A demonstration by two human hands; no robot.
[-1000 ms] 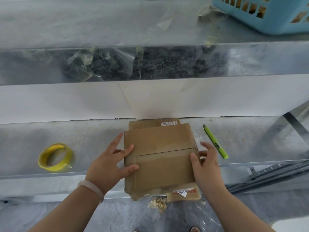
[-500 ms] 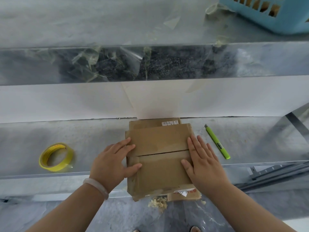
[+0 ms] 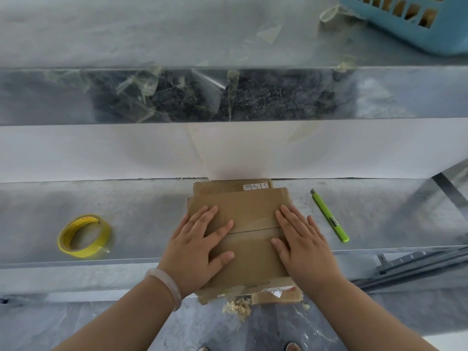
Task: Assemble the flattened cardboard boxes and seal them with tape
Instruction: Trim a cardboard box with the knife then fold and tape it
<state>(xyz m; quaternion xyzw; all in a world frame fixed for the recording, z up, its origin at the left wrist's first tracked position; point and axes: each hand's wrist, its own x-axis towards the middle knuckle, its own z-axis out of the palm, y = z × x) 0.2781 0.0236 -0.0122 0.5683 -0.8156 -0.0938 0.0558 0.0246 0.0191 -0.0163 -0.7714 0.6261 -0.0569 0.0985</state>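
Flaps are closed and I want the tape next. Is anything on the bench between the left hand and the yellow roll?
Nothing visible. Only bare metal bench lies between the left hand and the tape roll; the hand presses flat on the box.

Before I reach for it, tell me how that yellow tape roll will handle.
The yellow tape roll lies flat on the metal shelf, so a push would probably slide it, not roll it. Its wide hollow core suggests it is light. The loose tail might cling.
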